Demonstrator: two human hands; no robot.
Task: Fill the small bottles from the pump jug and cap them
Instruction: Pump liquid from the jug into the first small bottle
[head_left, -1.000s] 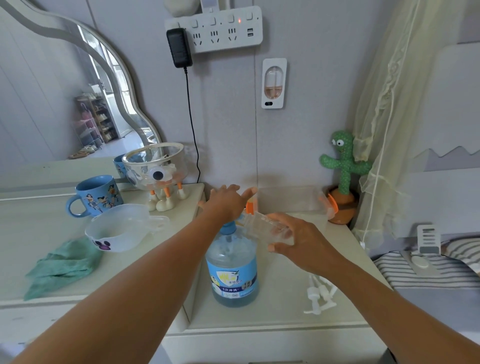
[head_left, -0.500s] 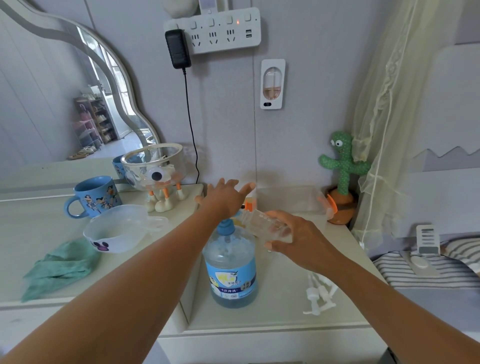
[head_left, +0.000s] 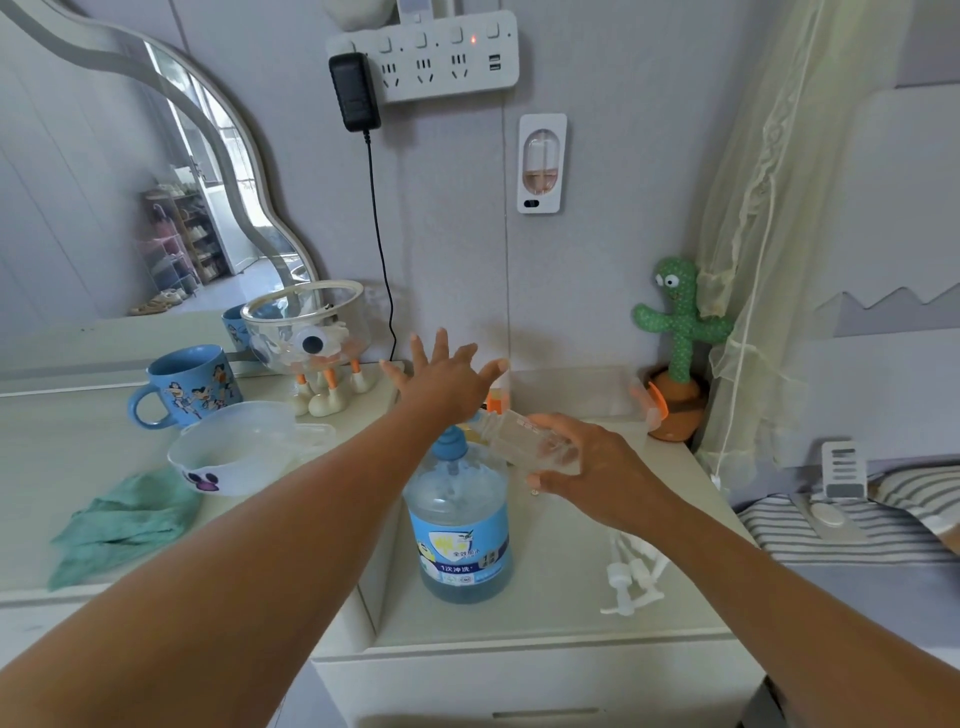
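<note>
Left hand (head_left: 447, 382) lifted vs 1 s ago, fingers splayed over pump jug (head_left: 460, 525); right hand (head_left: 597, 470) grips tilted small bottle (head_left: 517, 439).

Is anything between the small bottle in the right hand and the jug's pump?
Nothing visible does. The small clear plastic bottle, tilted in the right hand, has its mouth beside the blue pump head of the big clear jug. The left hand, fingers spread, is over the pump and hides the spout.
</note>
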